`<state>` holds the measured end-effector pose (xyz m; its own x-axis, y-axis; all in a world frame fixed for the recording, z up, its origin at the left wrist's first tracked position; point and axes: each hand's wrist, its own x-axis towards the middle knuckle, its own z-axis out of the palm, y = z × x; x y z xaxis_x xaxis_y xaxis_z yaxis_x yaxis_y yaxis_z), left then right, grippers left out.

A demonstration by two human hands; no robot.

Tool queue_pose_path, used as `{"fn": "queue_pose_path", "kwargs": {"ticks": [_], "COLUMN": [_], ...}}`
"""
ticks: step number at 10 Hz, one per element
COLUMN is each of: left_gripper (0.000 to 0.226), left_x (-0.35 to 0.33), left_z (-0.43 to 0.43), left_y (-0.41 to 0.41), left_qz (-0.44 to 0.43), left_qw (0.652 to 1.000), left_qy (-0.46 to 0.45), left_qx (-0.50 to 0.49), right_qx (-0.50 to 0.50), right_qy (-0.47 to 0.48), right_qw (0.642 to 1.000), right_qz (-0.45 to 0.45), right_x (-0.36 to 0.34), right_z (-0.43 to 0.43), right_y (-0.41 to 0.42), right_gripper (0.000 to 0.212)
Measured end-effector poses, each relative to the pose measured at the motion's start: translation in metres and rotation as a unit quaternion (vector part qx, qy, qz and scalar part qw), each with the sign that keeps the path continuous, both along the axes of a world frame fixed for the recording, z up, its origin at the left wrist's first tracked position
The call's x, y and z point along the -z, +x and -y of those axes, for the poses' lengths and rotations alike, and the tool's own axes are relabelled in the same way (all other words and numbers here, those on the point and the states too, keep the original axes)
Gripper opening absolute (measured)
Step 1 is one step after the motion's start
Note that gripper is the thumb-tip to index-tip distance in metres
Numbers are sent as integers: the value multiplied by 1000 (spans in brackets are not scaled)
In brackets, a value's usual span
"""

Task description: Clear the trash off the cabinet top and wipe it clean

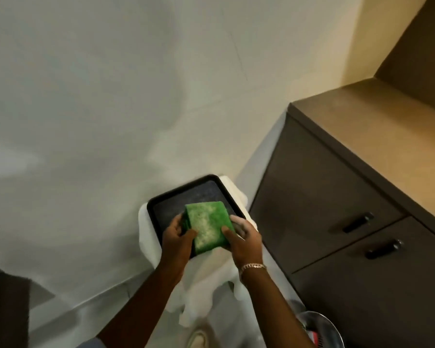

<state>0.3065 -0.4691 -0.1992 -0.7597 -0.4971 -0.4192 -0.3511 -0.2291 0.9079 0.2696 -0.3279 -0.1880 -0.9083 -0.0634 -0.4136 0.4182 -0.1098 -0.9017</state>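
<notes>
A folded green cloth (209, 224), dusted with pale specks, is held between both hands over a black tray (194, 194). My left hand (177, 232) grips its left edge and my right hand (244, 237), with a chain bracelet at the wrist, grips its right edge. The tray rests on a stand draped in white cloth (206, 285), low on the floor. The cabinet top (377, 136), a brown surface, runs along the right side, away from both hands. No trash shows on the part of it in view.
Dark cabinet doors with black handles (357, 222) stand under the cabinet top. A metal bin (319, 327) with something red inside sits at the bottom right. Pale floor tiles (86, 121) fill the left; a dark mat (5, 302) lies at the lower left.
</notes>
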Motion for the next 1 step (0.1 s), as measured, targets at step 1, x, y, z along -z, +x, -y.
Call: {"fn": "queue_pose_path", "kwargs": {"ticks": [1], "left_gripper": [63], "left_x": [0], "left_z": [24], "left_y": [-6], "left_qz": [10], "left_qw": [993], "left_qy": [-103], "left_qx": [61], "right_qx": [-17], "right_qy": [90], "right_qw": [995], "right_qz": [-49], "right_x": [-9], "right_z": [26], "right_y": [-11], "right_gripper": [36]}}
